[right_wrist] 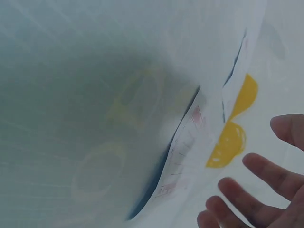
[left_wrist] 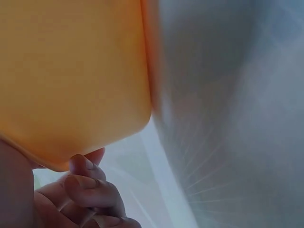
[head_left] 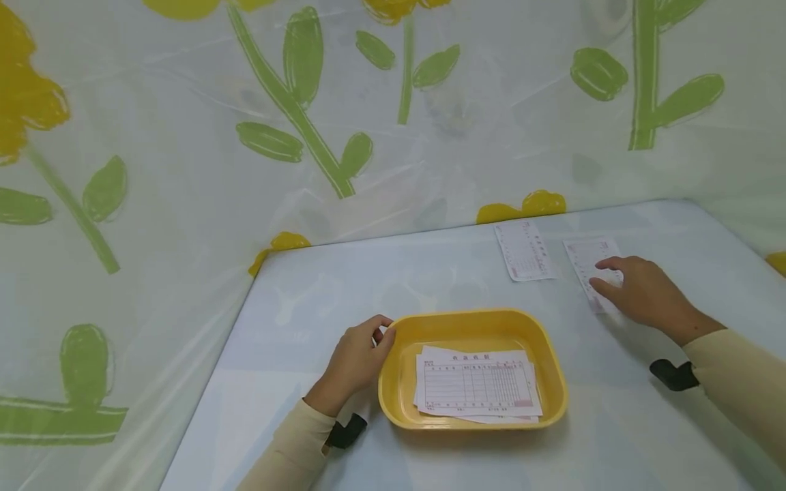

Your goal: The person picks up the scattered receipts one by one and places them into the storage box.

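A yellow plastic tray (head_left: 473, 425) sits on the table, with several printed paper slips (head_left: 475, 390) piled inside. At its far left corner my left hand (head_left: 355, 360) grips the rim; the left wrist view shows the thumb and curled fingers (left_wrist: 90, 187) around that edge. Beyond the tray on the right, my right hand (head_left: 645, 292) hovers over a printed slip (head_left: 580, 258), fingers spread and holding nothing. The right wrist view shows this slip (right_wrist: 183, 154) with a raised, curling edge, apart from the fingertips. Another printed slip (head_left: 524, 251) lies to its left.
The white-covered table (head_left: 344, 286) meets a hanging white sheet (head_left: 184, 136) with green and yellow flower prints at its back and left. Black wrist mounts (head_left: 674, 375) stick out beneath both forearms.
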Action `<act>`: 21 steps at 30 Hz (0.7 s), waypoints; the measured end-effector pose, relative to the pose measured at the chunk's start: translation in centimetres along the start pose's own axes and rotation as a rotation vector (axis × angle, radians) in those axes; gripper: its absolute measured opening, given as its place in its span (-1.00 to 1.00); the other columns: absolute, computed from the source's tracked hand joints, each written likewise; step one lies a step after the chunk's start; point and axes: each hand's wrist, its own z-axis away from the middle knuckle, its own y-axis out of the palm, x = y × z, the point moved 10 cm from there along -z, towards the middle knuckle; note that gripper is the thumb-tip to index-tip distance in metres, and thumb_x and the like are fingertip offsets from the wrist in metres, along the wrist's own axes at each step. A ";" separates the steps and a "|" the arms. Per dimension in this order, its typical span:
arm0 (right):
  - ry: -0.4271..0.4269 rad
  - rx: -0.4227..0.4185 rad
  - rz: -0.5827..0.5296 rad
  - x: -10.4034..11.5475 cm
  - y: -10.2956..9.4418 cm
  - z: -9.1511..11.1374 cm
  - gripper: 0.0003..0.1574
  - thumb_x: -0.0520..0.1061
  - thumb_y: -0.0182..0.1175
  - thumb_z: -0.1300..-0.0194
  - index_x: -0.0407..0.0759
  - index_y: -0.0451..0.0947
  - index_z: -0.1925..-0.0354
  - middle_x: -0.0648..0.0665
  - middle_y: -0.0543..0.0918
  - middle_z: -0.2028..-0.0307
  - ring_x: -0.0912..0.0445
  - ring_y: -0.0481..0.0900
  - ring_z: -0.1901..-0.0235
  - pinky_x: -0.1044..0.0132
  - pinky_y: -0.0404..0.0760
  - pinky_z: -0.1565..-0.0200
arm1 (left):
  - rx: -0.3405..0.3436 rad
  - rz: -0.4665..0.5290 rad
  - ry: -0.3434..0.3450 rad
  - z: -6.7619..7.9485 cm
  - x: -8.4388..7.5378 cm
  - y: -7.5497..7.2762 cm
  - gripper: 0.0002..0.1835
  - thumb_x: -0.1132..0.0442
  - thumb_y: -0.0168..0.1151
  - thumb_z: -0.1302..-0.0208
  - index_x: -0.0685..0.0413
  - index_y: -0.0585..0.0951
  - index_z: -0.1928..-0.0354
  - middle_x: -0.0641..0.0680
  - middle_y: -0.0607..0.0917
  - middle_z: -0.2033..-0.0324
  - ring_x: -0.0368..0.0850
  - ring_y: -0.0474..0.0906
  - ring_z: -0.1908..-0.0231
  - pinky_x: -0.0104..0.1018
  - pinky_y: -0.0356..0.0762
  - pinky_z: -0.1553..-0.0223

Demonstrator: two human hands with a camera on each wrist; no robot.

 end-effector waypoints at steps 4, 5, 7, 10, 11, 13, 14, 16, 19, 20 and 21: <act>0.054 0.014 0.034 -0.9 0.1 -0.7 -0.12 0.26 0.07 -0.23 -0.39 0.21 -0.20 -0.58 0.26 -0.14 -0.42 0.20 -0.08 -0.33 0.28 -0.01 | -0.003 0.001 0.001 -0.1 0.0 0.0 -0.79 -0.02 0.01 -0.32 -0.20 0.56 0.12 -0.11 0.47 0.60 -0.24 0.28 0.74 -0.42 0.24 0.72; 0.071 0.021 0.042 -1.2 0.2 -0.7 -0.09 0.27 0.07 -0.22 -0.41 0.19 -0.21 -0.59 0.25 -0.14 -0.43 0.20 -0.07 -0.33 0.29 -0.01 | 0.002 0.004 -0.001 -0.1 0.0 0.0 -0.78 -0.02 0.00 -0.32 -0.20 0.56 0.12 -0.11 0.47 0.60 -0.24 0.28 0.74 -0.41 0.25 0.73; 0.112 0.040 0.063 -2.1 0.3 -0.5 0.00 0.31 0.06 -0.21 -0.46 0.13 -0.23 -0.61 0.23 -0.14 -0.45 0.20 -0.05 -0.34 0.29 0.00 | 0.009 0.008 -0.003 -0.1 -0.1 0.1 -0.77 -0.03 -0.01 -0.33 -0.19 0.55 0.11 -0.10 0.47 0.60 -0.22 0.28 0.75 -0.40 0.25 0.73; 0.184 0.071 0.094 -3.6 0.6 -0.1 0.10 0.35 0.08 -0.16 -0.50 0.07 -0.25 -0.62 0.21 -0.15 -0.45 0.22 0.01 -0.34 0.33 0.05 | 0.017 0.006 -0.006 -0.1 -0.2 0.2 -0.77 -0.03 -0.02 -0.34 -0.19 0.55 0.10 -0.10 0.47 0.60 -0.22 0.28 0.75 -0.39 0.25 0.73; 0.201 0.081 0.104 -4.0 0.8 0.0 0.13 0.36 0.09 -0.14 -0.50 0.05 -0.26 -0.62 0.20 -0.15 -0.44 0.25 0.04 -0.34 0.35 0.07 | 0.019 0.003 -0.008 -0.1 -0.2 0.2 -0.76 -0.03 -0.02 -0.34 -0.19 0.55 0.10 -0.10 0.47 0.60 -0.22 0.27 0.75 -0.40 0.24 0.73; 0.222 0.096 0.111 -4.6 1.0 0.2 0.18 0.39 0.10 -0.11 -0.51 0.02 -0.26 -0.62 0.20 -0.15 -0.42 0.29 0.08 -0.32 0.38 0.11 | 0.017 -0.005 -0.009 -0.1 -0.2 0.2 -0.76 -0.04 -0.02 -0.33 -0.20 0.55 0.11 -0.11 0.47 0.61 -0.23 0.27 0.75 -0.41 0.23 0.73; 0.223 0.104 0.111 -4.8 1.1 0.3 0.20 0.40 0.10 -0.10 -0.51 0.00 -0.27 -0.62 0.20 -0.14 -0.41 0.31 0.11 -0.32 0.39 0.13 | 0.017 -0.005 -0.005 -0.1 -0.2 0.2 -0.76 -0.04 -0.02 -0.33 -0.18 0.55 0.11 -0.10 0.46 0.61 -0.23 0.26 0.75 -0.41 0.22 0.73; 0.215 0.122 0.100 -5.0 1.3 0.4 0.25 0.43 0.09 -0.09 -0.52 -0.05 -0.28 -0.63 0.20 -0.14 -0.40 0.34 0.13 -0.31 0.39 0.15 | 0.017 -0.007 -0.006 0.0 -0.2 0.3 -0.76 -0.04 -0.02 -0.33 -0.18 0.55 0.11 -0.10 0.46 0.61 -0.23 0.26 0.75 -0.41 0.22 0.73; 0.218 0.164 0.075 -5.2 1.7 0.5 0.36 0.50 0.07 -0.04 -0.49 -0.16 -0.32 -0.64 0.14 -0.16 -0.41 0.31 0.10 -0.32 0.37 0.14 | 0.022 -0.005 -0.011 0.0 0.0 0.3 -0.75 -0.05 -0.02 -0.33 -0.18 0.55 0.11 -0.09 0.46 0.61 -0.23 0.26 0.75 -0.41 0.22 0.73; 0.219 0.177 0.070 -5.3 1.9 0.5 0.39 0.52 0.06 -0.03 -0.48 -0.19 -0.33 -0.65 0.12 -0.17 -0.42 0.30 0.09 -0.33 0.37 0.14 | 0.025 -0.006 -0.009 0.0 0.0 0.4 -0.75 -0.04 -0.03 -0.34 -0.16 0.55 0.11 -0.09 0.46 0.61 -0.23 0.26 0.75 -0.41 0.22 0.72; 0.221 0.187 0.066 -5.3 2.0 0.5 0.42 0.54 0.06 -0.01 -0.47 -0.22 -0.33 -0.65 0.10 -0.18 -0.43 0.29 0.08 -0.33 0.36 0.13 | 0.027 -0.008 -0.015 0.0 0.1 0.4 -0.75 -0.05 -0.04 -0.34 -0.17 0.55 0.12 -0.09 0.46 0.61 -0.24 0.27 0.74 -0.41 0.22 0.72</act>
